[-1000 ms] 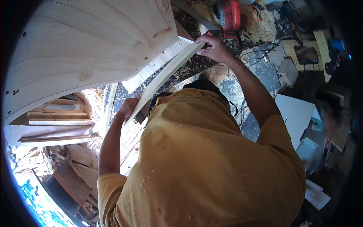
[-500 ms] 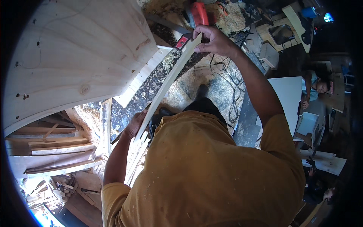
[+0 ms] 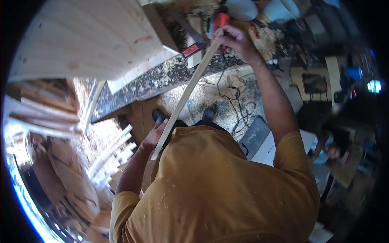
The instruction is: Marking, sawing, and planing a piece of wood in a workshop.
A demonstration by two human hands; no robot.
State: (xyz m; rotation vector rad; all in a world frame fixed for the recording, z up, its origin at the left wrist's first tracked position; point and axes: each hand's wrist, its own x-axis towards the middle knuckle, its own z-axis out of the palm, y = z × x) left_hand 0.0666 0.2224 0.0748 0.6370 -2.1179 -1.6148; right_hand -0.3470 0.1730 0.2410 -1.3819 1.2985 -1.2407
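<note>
A long, pale wooden strip (image 3: 188,90) runs slantwise across my front, held at both ends. My right hand (image 3: 240,43) pinches its far end between thumb and fingers. Near the other end, my left hand (image 3: 155,134) is wrapped round the strip, close to my shirt; part of its fingers is hidden behind the wood. Just beyond my right hand lies a red power tool (image 3: 221,22). A dark flat tool with a red part (image 3: 190,50) lies on the bench beside the strip.
A large plywood panel (image 3: 89,40) lies on the sawdust-strewn bench (image 3: 142,87) at left. A black cord (image 3: 243,111) tangles on the floor by my feet. Stacked boards (image 3: 48,103) and offcuts (image 3: 111,156) stand left. Another person (image 3: 326,152) is at the right.
My view has swung, so the panel sits higher and both my shoes show. The strip has turned to a narrower face and shifted slightly right, still in both hands.
</note>
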